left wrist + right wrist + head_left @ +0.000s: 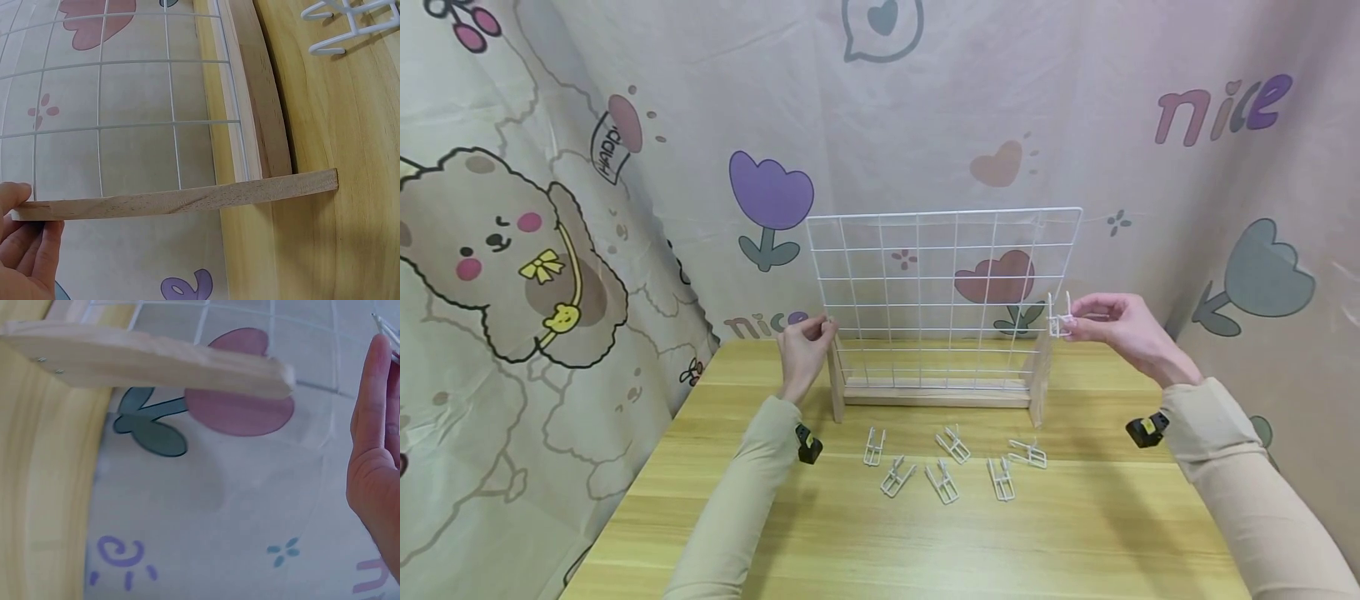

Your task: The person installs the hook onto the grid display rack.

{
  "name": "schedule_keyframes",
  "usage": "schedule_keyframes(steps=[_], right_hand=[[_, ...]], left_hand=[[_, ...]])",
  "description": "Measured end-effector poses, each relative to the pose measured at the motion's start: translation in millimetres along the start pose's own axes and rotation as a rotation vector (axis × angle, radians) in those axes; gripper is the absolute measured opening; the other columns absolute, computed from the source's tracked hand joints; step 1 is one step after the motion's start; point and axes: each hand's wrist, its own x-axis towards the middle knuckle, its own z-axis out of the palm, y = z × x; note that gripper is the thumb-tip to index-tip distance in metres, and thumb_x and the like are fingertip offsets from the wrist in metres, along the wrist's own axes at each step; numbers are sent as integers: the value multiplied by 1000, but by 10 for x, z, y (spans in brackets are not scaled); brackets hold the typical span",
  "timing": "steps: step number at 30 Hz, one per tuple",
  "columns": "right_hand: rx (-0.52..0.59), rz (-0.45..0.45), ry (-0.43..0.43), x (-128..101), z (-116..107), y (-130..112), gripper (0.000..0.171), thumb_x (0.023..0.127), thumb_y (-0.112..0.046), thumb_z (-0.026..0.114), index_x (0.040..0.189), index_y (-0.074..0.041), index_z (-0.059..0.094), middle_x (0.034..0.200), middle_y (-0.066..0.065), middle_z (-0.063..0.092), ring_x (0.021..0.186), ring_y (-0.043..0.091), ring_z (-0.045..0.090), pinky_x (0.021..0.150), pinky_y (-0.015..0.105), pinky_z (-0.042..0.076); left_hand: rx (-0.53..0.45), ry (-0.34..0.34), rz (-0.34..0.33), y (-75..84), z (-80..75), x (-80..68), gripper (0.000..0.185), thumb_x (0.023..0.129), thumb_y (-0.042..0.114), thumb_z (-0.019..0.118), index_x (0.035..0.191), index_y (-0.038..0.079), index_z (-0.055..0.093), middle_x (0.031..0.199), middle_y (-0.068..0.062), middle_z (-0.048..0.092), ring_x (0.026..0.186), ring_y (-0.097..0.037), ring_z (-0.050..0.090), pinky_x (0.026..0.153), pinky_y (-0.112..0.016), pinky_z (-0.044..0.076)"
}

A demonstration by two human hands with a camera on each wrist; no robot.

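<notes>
A white wire grid panel (917, 279) stands upright in a wooden base (936, 397) with a wooden upright at each side. My left hand (803, 350) pinches the top of the left wooden upright (169, 199) between thumb and fingers. Off the grid's right edge, my right hand (1123, 329) pinches a small white wire hook (1058, 323). In the right wrist view only part of that hand (378, 431) and a bit of the hook show, beside the right wooden upright (150, 362).
Several white wire hooks (943, 482) lie scattered on the wooden table (880, 550) in front of the base. One hook (356, 25) shows near the base in the left wrist view. A printed curtain (895, 108) hangs behind and along the left.
</notes>
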Motion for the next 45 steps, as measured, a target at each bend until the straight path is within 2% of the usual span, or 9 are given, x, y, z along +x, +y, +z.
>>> schedule_keyframes(steps=[8,11,18,22,29,34,38,45], right_hand=[[53,-42,24,162,109,-231,12,93,-2,69,99,-11,71,89,-5,78,81,9,75,80,21,62],[108,-62,19,232,142,-288,13,92,1,68,98,-10,72,89,-2,78,80,11,76,79,23,63],[74,-92,25,343,184,-406,11,93,-1,68,97,-11,71,88,0,79,78,15,77,77,27,64],[120,-116,4,388,206,-456,10,93,0,68,98,-8,70,88,1,79,77,14,77,75,26,63],[194,-160,4,459,262,-517,12,92,2,67,98,-7,70,87,3,78,75,14,77,75,26,64],[276,-192,14,496,315,-532,12,91,6,67,97,-4,71,87,6,79,73,16,77,73,28,64],[319,-189,40,518,359,-530,13,91,7,67,94,-4,72,87,7,79,73,17,77,73,29,64],[358,-194,75,557,409,-521,13,91,6,67,93,-4,74,85,5,79,71,16,77,71,28,64]], left_hand=[[-1,-6,-15,-1,-6,6,27,92,14,73,114,-2,73,109,-22,75,98,-33,76,84,-39,63],[-2,-11,-20,-5,-8,4,29,92,14,73,116,-2,72,110,-22,75,99,-33,76,85,-39,63],[6,3,4,-16,-1,-9,29,92,13,72,115,-5,72,109,-23,75,97,-34,76,84,-41,63],[7,8,5,-4,4,-12,30,91,13,73,115,-5,71,109,-24,74,97,-35,76,83,-40,63],[6,0,-8,8,-1,-22,30,92,14,73,115,-4,72,109,-23,75,97,-34,76,83,-41,63],[6,-9,-18,17,-4,-25,30,93,16,72,116,-4,72,109,-22,75,98,-33,76,82,-36,64],[-1,-15,-20,17,-4,-22,30,93,15,72,116,-4,72,109,-22,75,98,-32,76,81,-32,64],[-5,-7,4,5,-5,-32,28,93,13,71,115,-4,72,109,-23,75,96,-34,76,80,-35,64]])
